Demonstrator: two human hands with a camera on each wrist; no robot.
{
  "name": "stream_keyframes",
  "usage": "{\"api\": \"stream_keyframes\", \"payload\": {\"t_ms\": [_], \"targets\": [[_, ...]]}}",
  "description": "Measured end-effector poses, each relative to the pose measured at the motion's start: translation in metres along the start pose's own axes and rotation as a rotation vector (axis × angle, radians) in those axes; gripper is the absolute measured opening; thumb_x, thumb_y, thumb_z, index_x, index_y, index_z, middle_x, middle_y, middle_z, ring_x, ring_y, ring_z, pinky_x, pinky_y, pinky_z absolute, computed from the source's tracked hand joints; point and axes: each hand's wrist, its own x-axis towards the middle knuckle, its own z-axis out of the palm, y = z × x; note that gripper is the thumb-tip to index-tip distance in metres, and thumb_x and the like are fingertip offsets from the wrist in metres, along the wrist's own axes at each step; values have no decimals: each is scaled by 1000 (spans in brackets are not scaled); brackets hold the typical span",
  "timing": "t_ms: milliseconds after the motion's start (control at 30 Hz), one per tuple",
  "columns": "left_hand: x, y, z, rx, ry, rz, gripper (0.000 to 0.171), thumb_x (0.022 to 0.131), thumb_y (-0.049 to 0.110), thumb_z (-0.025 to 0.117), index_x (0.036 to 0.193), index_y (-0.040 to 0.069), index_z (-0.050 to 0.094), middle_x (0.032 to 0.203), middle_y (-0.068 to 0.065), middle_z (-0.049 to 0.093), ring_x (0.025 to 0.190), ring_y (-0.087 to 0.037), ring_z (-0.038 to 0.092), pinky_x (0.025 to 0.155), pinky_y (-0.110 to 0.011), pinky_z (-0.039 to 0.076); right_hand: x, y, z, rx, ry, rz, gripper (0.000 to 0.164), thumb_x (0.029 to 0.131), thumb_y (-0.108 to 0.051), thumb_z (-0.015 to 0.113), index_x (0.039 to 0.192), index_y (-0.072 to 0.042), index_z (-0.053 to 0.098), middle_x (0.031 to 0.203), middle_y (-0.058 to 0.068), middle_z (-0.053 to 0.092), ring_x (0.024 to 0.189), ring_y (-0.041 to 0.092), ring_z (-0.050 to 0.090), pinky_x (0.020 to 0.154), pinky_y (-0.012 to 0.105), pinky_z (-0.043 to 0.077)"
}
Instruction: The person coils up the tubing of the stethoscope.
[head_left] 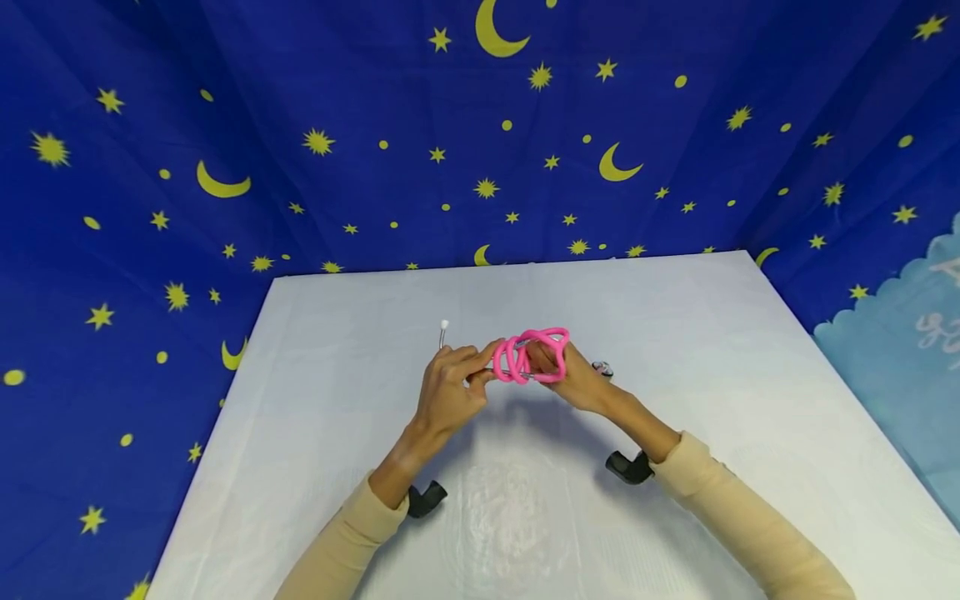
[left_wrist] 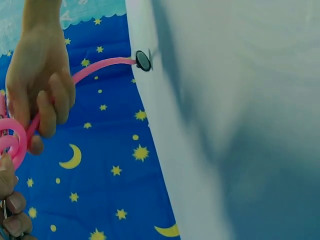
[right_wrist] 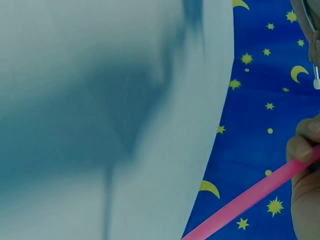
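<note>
A stethoscope with pink tubing (head_left: 513, 360) is held up above the table, its tube wound in several loops between the hands. My left hand (head_left: 450, 392) grips the metal ear tubes beside the loops; a white ear tip (head_left: 445, 324) sticks up past the fingers. My right hand (head_left: 577, 377) is behind the right-hand loop, its fingers curled round the pink tube (right_wrist: 245, 202). In the left wrist view, the tube runs on from the right hand (left_wrist: 42, 85) to the round chest piece (left_wrist: 143, 61). Part of the right hand's fingers is hidden by the loops in the head view.
A white-covered table (head_left: 337, 333) lies below, with shadows of the hands on it. Behind it hangs a blue cloth (head_left: 390, 100) with yellow moons and stars. A light blue panel (head_left: 900, 358) is at the right. Black wrist mounts (head_left: 628, 467) sit under both forearms.
</note>
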Motion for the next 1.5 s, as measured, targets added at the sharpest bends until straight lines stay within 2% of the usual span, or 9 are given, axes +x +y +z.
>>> {"api": "stream_keyframes", "payload": {"t_ms": [233, 467, 533, 833, 1000, 1133, 1267, 1367, 1500], "targets": [[1, -8, -2, 14, 2, -61, 40, 73, -6, 71, 110, 6, 75, 59, 0, 54, 51, -11, 45, 56, -26, 29, -7, -4, 4, -221, -17, 39, 20, 101, 0, 41, 108, -3, 59, 63, -6, 42, 53, 3, 35, 51, 22, 35], [0, -17, -6, 29, -2, -240, 36, 76, -2, 72, 111, 7, 75, 58, -1, 52, 51, -11, 39, 58, -30, 33, -17, -13, 11, -409, -30, 43, 14, 102, -16, 50, 91, -9, 56, 64, -9, 39, 54, 1, 34, 49, 18, 33], [-3, -19, -5, 50, -25, -259, 36, 77, -1, 72, 112, 7, 75, 58, -1, 52, 52, -11, 39, 58, -31, 35, -20, -15, 13, -470, -39, 28, 13, 101, -15, 53, 89, -9, 56, 63, -9, 41, 52, -1, 34, 47, 16, 33], [-6, -24, 3, 185, -16, -220, 29, 74, 2, 74, 101, 9, 78, 59, -2, 56, 50, -17, 47, 57, -36, 37, -26, -34, 25, -750, -75, -11, 14, 95, -10, 61, 84, -7, 52, 58, -8, 41, 48, 2, 35, 45, 15, 31], [-3, -22, 8, 240, -47, -197, 25, 73, 4, 77, 97, 11, 76, 59, -1, 55, 50, -16, 47, 58, -36, 39, -26, -43, 33, -943, -103, -104, 14, 94, -8, 61, 85, -5, 50, 58, -3, 46, 43, 10, 49, 41, 22, 38], [-2, -19, 10, 292, -112, -144, 24, 74, 4, 76, 97, 10, 75, 59, -1, 54, 51, -18, 51, 59, -35, 39, -24, -52, 29, -1096, -167, -193, 17, 92, -11, 64, 83, -5, 51, 57, -1, 46, 43, 13, 50, 41, 25, 40], [-3, -18, 10, 328, -216, -77, 29, 77, 2, 74, 104, 11, 76, 62, 0, 57, 56, -16, 54, 61, -33, 41, -22, -60, 15, -1183, -231, -272, 25, 90, -13, 65, 72, -9, 49, 53, -4, 38, 40, 10, 38, 41, 23, 31], [-3, -18, 10, 344, -271, -50, 31, 78, 2, 74, 108, 11, 76, 64, 2, 57, 58, -15, 55, 62, -32, 41, -19, -63, 6, -1226, -240, -365, 29, 88, -14, 64, 66, -12, 45, 52, -5, 32, 40, 10, 33, 43, 24, 27], [-1, -15, 9, 352, -299, -23, 30, 76, 2, 74, 104, 12, 75, 62, 2, 54, 58, -16, 55, 61, -32, 41, -16, -63, 1, -1242, -212, -472, 29, 87, -15, 64, 66, -12, 45, 52, -6, 32, 42, 11, 35, 46, 24, 31]]}}
